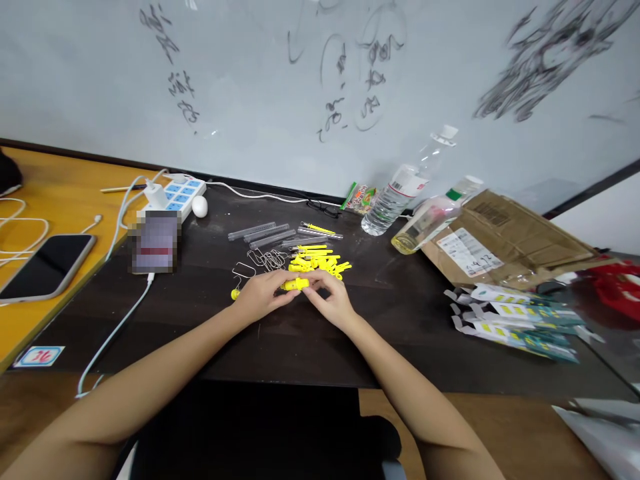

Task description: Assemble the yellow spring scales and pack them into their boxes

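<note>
Both hands meet over the dark desk around a slim tube-shaped spring scale with yellow ends (301,284). My left hand (263,291) is closed round its body, hiding most of it. A yellow tip with a wire hook (235,294) pokes out past the left side of that hand. My right hand (330,297) pinches the yellow right end between thumb and fingers. Just beyond the hands lie a heap of yellow plastic parts (330,265), a tangle of wire hooks (270,259) and several clear tubes (260,231), some with scale marks.
A water bottle (393,203), an oil-like bottle (425,223) and a cardboard parcel (500,233) stand right. Flattened small boxes (520,320) lie nearer. Left are a power strip (183,197), a charging phone (155,243) with its cable (117,327) and another phone (47,267).
</note>
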`<state>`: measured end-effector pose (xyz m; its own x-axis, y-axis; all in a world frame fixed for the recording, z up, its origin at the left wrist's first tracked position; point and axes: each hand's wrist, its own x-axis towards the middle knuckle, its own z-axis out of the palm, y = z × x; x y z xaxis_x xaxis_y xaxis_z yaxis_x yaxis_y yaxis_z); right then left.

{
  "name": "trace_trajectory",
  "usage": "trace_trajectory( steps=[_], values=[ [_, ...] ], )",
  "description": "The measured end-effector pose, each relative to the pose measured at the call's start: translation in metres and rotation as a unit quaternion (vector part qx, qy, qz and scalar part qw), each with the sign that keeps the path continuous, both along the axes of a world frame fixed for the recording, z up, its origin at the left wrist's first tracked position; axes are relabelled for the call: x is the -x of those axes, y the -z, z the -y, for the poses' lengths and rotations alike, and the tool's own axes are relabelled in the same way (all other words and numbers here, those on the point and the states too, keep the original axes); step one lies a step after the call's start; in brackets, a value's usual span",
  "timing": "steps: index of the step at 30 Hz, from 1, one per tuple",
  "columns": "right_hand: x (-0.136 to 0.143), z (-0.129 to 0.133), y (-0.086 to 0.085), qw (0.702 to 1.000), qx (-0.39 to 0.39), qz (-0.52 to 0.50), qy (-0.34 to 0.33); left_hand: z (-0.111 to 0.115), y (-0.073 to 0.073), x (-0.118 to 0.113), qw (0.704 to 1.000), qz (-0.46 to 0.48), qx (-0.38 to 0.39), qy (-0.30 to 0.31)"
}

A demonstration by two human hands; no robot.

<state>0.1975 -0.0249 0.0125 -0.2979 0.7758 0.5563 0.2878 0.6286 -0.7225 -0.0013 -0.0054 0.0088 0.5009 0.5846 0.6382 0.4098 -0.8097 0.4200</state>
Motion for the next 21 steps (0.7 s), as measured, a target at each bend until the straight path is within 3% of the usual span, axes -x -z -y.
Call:
trace_trajectory(
  steps=[5, 10, 12, 16, 18, 21],
  values=[
    [0.0, -0.005, -0.001, 0.985, 0.114, -0.132, 0.013, 0.0, -0.006, 0.002, 0.997, -0.028, 0.07, -0.002],
    [-0.012, -0.014, -0.008, 0.961, 0.151, -0.227, 0.044, -0.003, -0.003, 0.002, 0.981, 0.016, 0.188, 0.033],
    [-0.015, -0.017, -0.008, 0.956, 0.163, -0.24, 0.041, -0.004, 0.001, -0.001, 0.958, 0.067, 0.272, 0.065],
    [-0.016, -0.019, -0.004, 0.957, 0.165, -0.234, 0.04, -0.009, 0.007, -0.005, 0.875, 0.226, 0.418, 0.095],
    [-0.015, -0.019, -0.001, 0.969, 0.144, -0.189, 0.061, -0.013, 0.005, -0.004, 0.841, 0.309, 0.436, 0.086],
    [-0.013, -0.017, 0.004, 0.993, 0.067, -0.044, 0.091, -0.02, -0.004, 0.003, 0.814, 0.417, 0.401, 0.05]
  ],
)
